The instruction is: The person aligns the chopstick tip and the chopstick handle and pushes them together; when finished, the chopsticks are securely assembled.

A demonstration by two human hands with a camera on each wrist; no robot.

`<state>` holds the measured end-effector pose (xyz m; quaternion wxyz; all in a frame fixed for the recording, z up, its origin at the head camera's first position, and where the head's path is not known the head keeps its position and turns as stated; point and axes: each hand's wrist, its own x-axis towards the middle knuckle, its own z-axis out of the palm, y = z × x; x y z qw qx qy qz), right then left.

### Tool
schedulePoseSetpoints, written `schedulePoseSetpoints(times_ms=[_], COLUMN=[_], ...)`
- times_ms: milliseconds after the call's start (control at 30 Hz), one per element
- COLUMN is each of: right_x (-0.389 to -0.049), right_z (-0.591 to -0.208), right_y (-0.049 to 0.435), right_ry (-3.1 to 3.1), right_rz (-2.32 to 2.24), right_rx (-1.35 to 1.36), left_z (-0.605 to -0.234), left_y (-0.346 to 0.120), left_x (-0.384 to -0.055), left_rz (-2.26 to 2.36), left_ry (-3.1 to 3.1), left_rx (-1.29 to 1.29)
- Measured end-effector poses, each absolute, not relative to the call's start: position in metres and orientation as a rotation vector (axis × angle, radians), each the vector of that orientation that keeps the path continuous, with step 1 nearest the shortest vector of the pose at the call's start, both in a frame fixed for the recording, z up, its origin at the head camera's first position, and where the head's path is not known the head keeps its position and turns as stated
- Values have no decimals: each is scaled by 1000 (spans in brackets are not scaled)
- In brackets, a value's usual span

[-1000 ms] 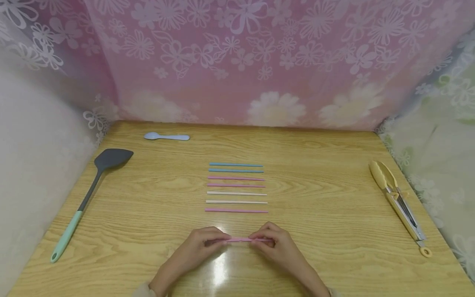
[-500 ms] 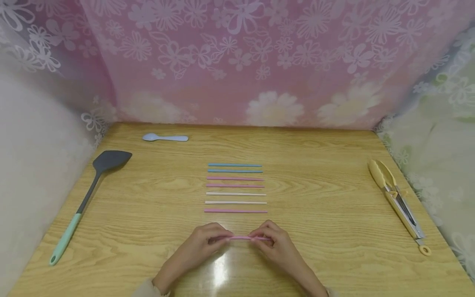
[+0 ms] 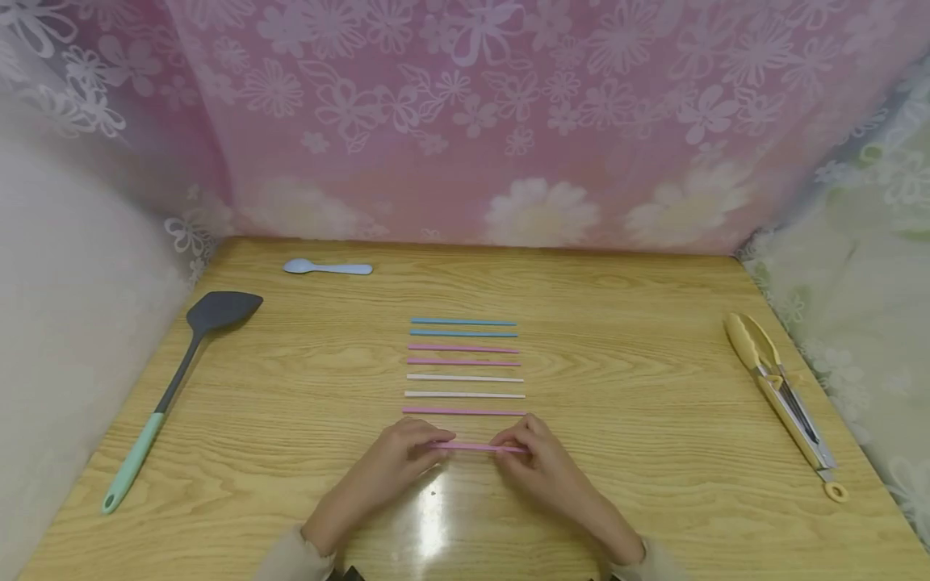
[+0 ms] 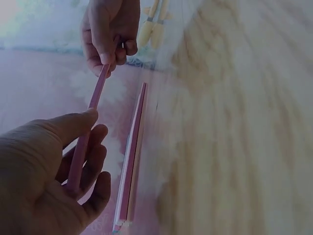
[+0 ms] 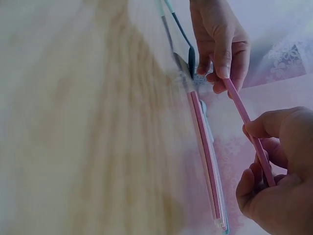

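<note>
A pink chopstick [image 3: 474, 446] is held level between my two hands, just on the near side of the row. My left hand [image 3: 395, 460] pinches its left part between thumb and fingers, and my right hand [image 3: 541, 468] pinches the right part. In the left wrist view the thumb lies along the chopstick [image 4: 82, 152]. The right wrist view shows the chopstick [image 5: 239, 105] running from one hand to the other. Beyond the hands lie parallel chopsticks: a pink one [image 3: 465, 411] nearest, then two white ones [image 3: 465, 395], two pink ones [image 3: 465, 363] and two blue ones [image 3: 465, 333].
A spatula [image 3: 174, 387] with a dark head and mint handle lies at the left. The light blue spoon [image 3: 334, 268] is near the back left. Yellow tongs [image 3: 781, 395] lie along the right edge of the wooden table [image 3: 625, 347]. Floral cloth [image 3: 465, 121] hangs behind.
Both hands have moved forward with the pink chopstick, closer to the nearest chopstick of the row. The laid-out chopsticks have kept their places.
</note>
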<state>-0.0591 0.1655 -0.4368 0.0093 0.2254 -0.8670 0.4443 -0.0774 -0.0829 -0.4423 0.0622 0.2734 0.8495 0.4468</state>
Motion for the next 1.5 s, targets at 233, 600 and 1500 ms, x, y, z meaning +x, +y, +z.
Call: schedulePoseSetpoints(times_ms=[233,600,1500], right_x=[-73,-82,-82], right_z=[-442,-447,-445], right_y=[169,164,153], right_ry=[-2745,-2811,-2890], right_rz=[1252,1134,1054], right_rx=[657,560,398], left_z=[-444,-449,-447], left_y=[-88,-87,-79], left_x=[-83,-88,-87], left_rz=[1320,1259,1165], left_ry=[2662,2696,2836], left_rx=[591,530,492])
